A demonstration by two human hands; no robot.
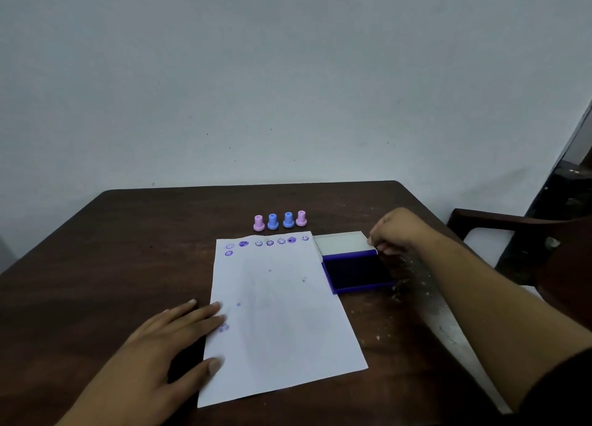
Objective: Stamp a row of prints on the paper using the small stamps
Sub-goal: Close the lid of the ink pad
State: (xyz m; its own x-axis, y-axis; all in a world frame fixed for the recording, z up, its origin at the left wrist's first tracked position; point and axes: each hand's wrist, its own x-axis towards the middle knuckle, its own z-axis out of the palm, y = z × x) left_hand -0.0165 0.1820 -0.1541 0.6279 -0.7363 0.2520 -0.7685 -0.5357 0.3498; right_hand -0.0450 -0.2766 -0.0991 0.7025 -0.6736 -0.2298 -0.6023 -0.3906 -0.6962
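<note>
Bench: dark brown wood (128, 249), set against a pale wall (288, 73); worn, speckled patches along its right side.
Paper: white sheet (282, 323), lying flat at bench centre, turned slightly so its near edge swings right.
Prints: a row of seven purple marks (269, 242) along the far edge of the paper, most of them smiley faces, two darker and blotched; one more print (228, 253) sits below the row's left end. Faint purple smudges lower on the sheet.
Stamps: four small ones, upright, side by side on the bench just beyond the paper's far edge. Order left to right: pink (259, 223), blue (272, 221), blue (288, 220), pink (301, 218). None is touched.
Ink pad: purple case (358, 271), just beside the paper's far right corner, lying open, dark pad facing up; its whitish lid (342, 242) is folded back on the far side.
Left hand: (166, 339) flat on the bench, palm down, fingers spread; fingertips and thumb rest on the paper's left edge. Grip: wide, holding nothing.
Right hand: (392, 230) at the lid's far right corner, fingers curled. Grip: narrow, fingertips pinched on the lid's edge.
Chair: dark frame, pale seat (487, 239), right of the bench.
</note>
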